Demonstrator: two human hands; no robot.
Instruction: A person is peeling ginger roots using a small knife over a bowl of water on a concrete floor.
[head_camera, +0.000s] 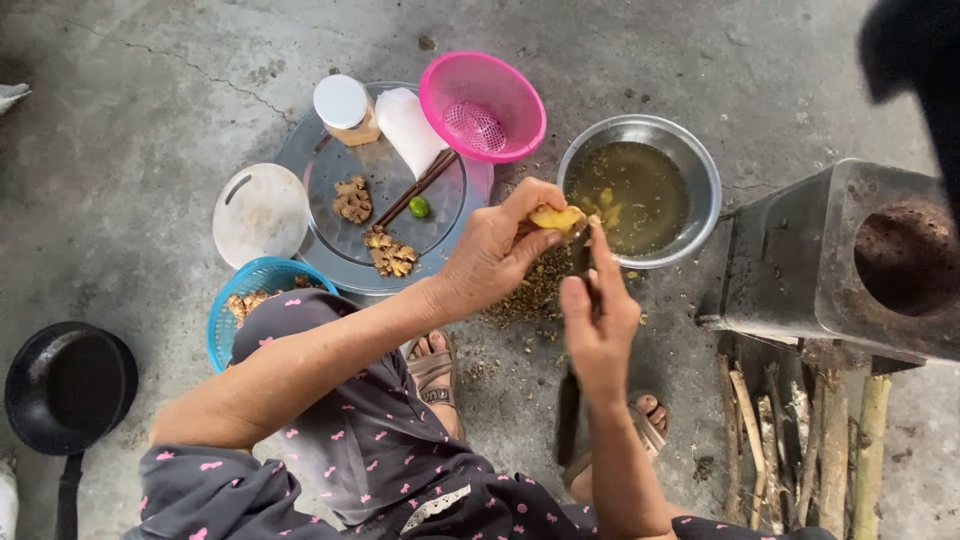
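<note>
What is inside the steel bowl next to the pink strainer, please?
The steel bowl holds murky yellowish water with a few pale peeled pieces floating near its lower left side. The cloudy water and the left hand hide the bottom there.

L hand holds ginger piece, R hand w/ knife (over peelings).
</note>
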